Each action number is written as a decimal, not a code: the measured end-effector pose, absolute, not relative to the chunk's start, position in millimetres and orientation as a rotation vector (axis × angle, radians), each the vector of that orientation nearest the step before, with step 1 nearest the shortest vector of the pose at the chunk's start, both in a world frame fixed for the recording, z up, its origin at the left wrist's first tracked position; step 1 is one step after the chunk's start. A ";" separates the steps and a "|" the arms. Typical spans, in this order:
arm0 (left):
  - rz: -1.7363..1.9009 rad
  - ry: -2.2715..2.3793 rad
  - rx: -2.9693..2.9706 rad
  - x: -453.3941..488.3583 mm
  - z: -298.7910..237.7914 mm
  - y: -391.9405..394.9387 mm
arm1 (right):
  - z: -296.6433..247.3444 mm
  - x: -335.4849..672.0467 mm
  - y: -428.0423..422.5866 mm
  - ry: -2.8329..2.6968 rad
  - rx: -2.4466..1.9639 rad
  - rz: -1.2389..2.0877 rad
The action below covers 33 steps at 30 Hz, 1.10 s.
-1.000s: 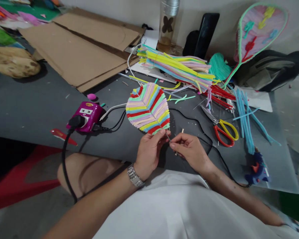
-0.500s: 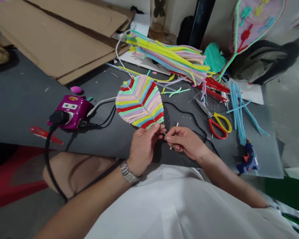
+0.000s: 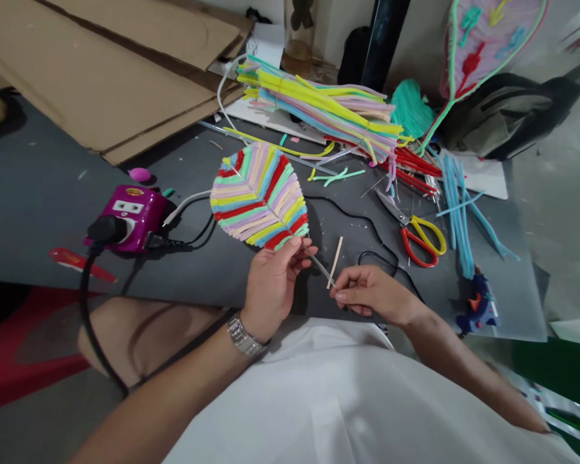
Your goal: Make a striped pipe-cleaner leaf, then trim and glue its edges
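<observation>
While the left hand point(image 3: 273, 283) pinches the base of a striped leaf shape point(image 3: 258, 196) between thumb and fingers, the right hand point(image 3: 372, 293) grips the far end of its thin grey stem point(image 3: 321, 265), its fingertips closed narrowly. Counted out, there is one such leaf, one pair of scissors point(image 3: 413, 235), one glue gun point(image 3: 481, 303), one pale stick point(image 3: 335, 263), one red cutter point(image 3: 82, 264) and one purple socket block point(image 3: 138, 216); the fuzzy strips in the bundle point(image 3: 319, 100) are too many to count. Broad and rounded, the leaf has slanting bands of red, yellow, mint, blue, lilac and peach that meet along a thin middle rib. It is at the front middle of the bench point(image 3: 29, 193), its base pointing toward the person; whether it rests on the surface I cannot tell. Behind it lie loose yellow and mint lengths, then the bundle, with cardboard point(image 3: 101, 84) to the left and light-blue strips point(image 3: 457, 212) to the right, reaching to the glue gun's nozzle. Scissors lie with their blades apart beyond the right hand. Closest to the work, the pale stick lies under the line of the stem, just beside the right fingertips, and a black cord point(image 3: 348, 216) runs from behind the leaf and loops near that hand.
</observation>
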State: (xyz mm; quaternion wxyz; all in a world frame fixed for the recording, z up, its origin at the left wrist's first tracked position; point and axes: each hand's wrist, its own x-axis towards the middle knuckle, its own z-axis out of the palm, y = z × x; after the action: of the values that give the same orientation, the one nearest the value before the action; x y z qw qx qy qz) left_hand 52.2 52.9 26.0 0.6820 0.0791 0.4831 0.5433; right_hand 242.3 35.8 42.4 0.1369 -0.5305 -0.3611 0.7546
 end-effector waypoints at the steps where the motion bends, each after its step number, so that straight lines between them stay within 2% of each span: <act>1: 1.221 1.086 0.178 52.2 26.2 52.7 | 41.4 244.1 34.6 -1.033 -1.520 2.180; 33: 1.238 1.076 0.215 55.8 25.9 48.4 | 43.5 239.7 32.3 -1.035 -1.505 2.024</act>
State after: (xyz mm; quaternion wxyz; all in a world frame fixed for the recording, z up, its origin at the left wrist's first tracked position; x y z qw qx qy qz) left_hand 55.8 48.4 25.9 0.6771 0.0956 0.4786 0.5508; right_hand 239.7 32.3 43.5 0.2062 -0.5402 -0.3713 0.7265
